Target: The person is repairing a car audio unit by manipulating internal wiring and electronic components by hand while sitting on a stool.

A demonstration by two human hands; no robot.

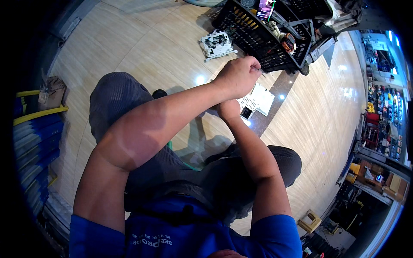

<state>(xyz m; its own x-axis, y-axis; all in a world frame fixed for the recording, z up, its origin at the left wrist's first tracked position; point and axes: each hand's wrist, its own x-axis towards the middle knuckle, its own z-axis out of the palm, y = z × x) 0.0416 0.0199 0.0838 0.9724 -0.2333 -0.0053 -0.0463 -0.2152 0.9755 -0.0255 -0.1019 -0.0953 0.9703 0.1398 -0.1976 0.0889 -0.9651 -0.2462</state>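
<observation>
My left hand [241,76] reaches across to the upper right, its fingers pinched around something small and thin that I cannot make out, beside a black plastic crate [269,47]. My right hand [229,109] is lower, partly behind my left wrist, at the left edge of a white plastic housing [262,98] lying on the floor; its fingers are hidden. Another white part with cutouts and dark pieces [217,42] lies on the floor left of the crate.
The crate holds tools and a lit phone [266,9]. Blue panels with yellow rails [34,146] stand at my left. Shelves of goods [383,120] line the right. A yellow plastic item [312,220] sits at lower right. My bent legs frame the tiled floor [129,38].
</observation>
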